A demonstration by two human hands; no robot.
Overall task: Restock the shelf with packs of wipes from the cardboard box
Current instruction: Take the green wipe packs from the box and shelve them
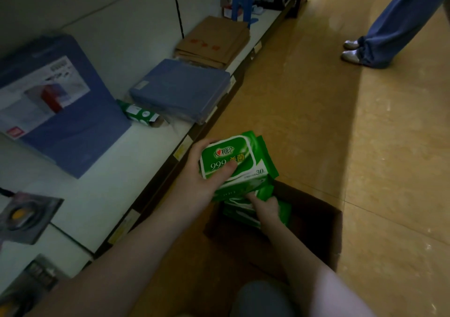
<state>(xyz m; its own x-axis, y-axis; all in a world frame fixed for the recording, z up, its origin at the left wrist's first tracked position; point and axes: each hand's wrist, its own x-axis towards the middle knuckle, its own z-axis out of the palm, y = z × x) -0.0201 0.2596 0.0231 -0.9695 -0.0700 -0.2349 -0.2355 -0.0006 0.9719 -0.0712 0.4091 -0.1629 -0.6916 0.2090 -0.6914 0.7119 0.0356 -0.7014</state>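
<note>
My left hand [202, 177] grips a stack of green wipes packs [246, 156] just above the near-left corner of the open cardboard box [323, 229], thumb across the top pack's label. My right hand [265, 206] reaches into the box and holds the underside of the stack, fingers among more green packs [243, 215] lying inside. The white shelf [104, 195] runs along the left, and a single green pack [140, 114] lies on it beside blue boxes.
On the shelf sit a large blue box [60, 112], a flat blue box [182, 90], folded cardboard [214, 41] and a blue stand [241, 0]. Metal drain fittings [22, 216] lie at the near left. A person's legs [379, 31] stand on the floor at the far right.
</note>
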